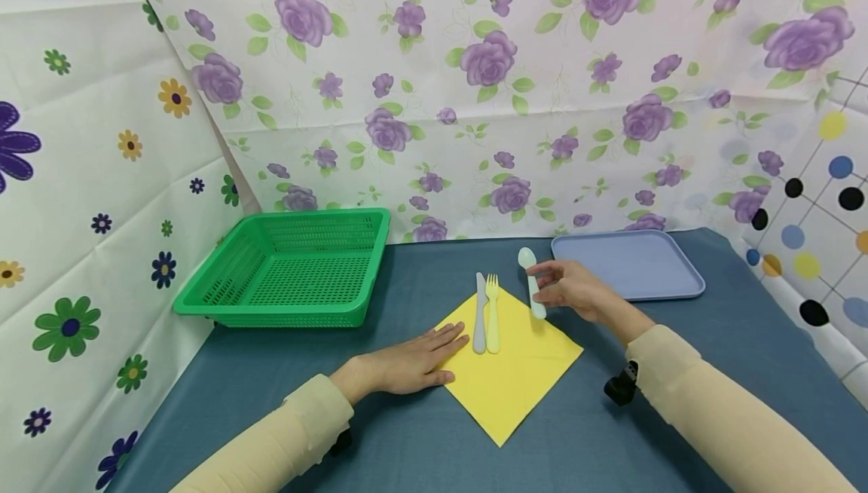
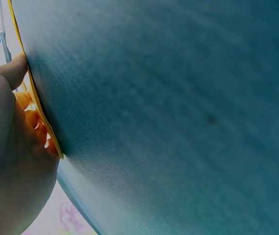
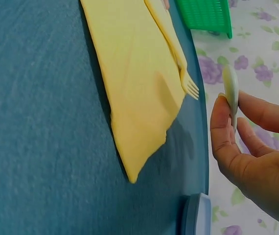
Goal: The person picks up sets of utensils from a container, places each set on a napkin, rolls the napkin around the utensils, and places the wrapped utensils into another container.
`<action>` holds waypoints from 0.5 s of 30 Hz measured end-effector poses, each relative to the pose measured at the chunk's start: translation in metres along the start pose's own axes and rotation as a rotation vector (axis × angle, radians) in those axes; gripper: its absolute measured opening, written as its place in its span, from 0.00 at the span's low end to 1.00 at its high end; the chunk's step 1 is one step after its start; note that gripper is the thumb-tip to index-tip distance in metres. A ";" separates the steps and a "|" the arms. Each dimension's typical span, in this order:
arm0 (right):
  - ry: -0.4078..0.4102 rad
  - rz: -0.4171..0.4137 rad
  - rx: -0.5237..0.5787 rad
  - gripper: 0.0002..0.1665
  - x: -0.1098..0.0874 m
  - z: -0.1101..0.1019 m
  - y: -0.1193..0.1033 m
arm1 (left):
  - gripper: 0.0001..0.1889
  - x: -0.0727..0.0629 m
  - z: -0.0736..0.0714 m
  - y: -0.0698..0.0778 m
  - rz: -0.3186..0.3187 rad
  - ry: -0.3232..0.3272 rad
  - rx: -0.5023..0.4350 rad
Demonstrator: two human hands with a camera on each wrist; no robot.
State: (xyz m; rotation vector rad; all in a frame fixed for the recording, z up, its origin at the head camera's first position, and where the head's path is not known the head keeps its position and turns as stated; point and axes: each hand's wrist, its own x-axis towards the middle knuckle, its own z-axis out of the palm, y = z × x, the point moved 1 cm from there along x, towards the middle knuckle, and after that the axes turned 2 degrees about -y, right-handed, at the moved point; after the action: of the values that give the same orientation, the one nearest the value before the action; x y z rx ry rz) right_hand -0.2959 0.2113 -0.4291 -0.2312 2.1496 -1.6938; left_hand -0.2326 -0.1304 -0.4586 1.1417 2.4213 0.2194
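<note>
A yellow napkin [image 1: 508, 395] lies diagonally on the blue tablecloth. On its upper part a grey knife [image 1: 479, 319] and a pale yellow fork [image 1: 493, 319] lie side by side, their heads pointing to the back. My left hand [image 1: 417, 361] rests flat on the napkin's left corner with straight fingers. Over the napkin's upper right edge, my right hand [image 1: 573, 289] pinches a pale mint spoon [image 1: 536, 304] by its handle, bowl towards the back. The right wrist view shows the spoon [image 3: 231, 88] between thumb and fingers, apart from the napkin [image 3: 134, 88].
A green perforated basket [image 1: 271, 310] stands at the back left. At the back right lies a blue-grey tray [image 1: 627, 263], close behind my right hand. Floral sheets [image 1: 434, 86] hang along the back and sides of the table.
</note>
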 end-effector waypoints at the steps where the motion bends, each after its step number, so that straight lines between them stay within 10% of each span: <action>1: -0.003 0.000 -0.001 0.35 0.000 0.001 0.000 | 0.37 0.000 0.000 0.000 0.000 0.000 -0.001; 15: -0.010 -0.006 -0.013 0.35 0.002 0.017 0.003 | 0.37 -0.001 -0.001 0.002 0.004 -0.002 -0.017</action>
State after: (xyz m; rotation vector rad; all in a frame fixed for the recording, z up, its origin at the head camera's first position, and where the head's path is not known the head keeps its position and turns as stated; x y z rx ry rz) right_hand -0.2910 0.1962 -0.4353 -0.2494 2.1549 -1.6787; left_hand -0.2315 -0.1300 -0.4564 1.1390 2.4110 0.2398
